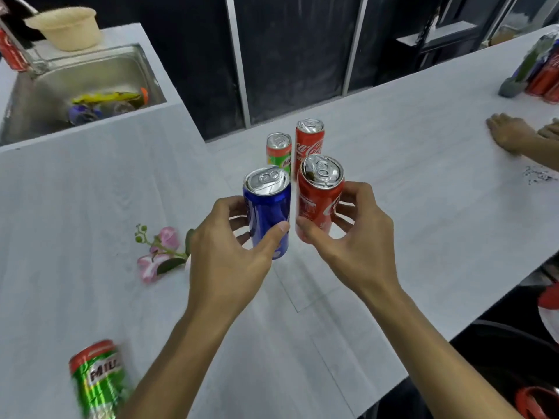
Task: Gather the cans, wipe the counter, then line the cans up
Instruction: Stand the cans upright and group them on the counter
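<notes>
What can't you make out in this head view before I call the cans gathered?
- Milo can, head view: motion-blurred, base cut by the bottom edge.
- Cans far right: blurred, cut by the right edge; count unclear.
- Items in sink: blurred, unidentifiable.
- Blue can label: hidden by left hand.

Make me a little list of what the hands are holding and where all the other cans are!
left hand: holds blue can, upright
right hand: holds red can, upright
behind them: small green can and tall red can, standing on the counter
near left edge: green Milo can, blurred
beside left hand: pink flower
far left: sink
far right: someone else's hand
</notes>
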`<state>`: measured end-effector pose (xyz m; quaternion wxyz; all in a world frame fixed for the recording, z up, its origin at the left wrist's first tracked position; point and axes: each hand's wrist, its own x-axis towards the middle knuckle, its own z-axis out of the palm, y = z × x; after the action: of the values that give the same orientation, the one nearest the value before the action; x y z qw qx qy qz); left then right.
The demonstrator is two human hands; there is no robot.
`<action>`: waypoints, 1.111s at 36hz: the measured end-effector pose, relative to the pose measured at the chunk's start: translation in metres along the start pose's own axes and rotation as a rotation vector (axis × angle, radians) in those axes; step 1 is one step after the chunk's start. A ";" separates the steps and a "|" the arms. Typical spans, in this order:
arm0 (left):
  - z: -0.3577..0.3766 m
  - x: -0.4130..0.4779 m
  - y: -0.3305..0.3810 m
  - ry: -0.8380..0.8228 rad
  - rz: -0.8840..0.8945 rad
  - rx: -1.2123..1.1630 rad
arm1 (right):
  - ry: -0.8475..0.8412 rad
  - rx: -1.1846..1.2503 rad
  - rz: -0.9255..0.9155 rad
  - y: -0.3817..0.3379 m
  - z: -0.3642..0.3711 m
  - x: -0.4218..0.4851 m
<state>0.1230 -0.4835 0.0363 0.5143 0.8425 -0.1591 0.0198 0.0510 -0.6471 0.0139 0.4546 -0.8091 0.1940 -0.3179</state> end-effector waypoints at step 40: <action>0.118 0.076 -0.034 0.016 -0.008 0.001 | -0.022 0.000 0.019 0.124 0.032 0.100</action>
<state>0.1898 -0.5913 -0.0339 0.5150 0.8433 -0.1517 0.0245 0.1423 -0.7514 -0.0704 0.4596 -0.8108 0.1965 -0.3045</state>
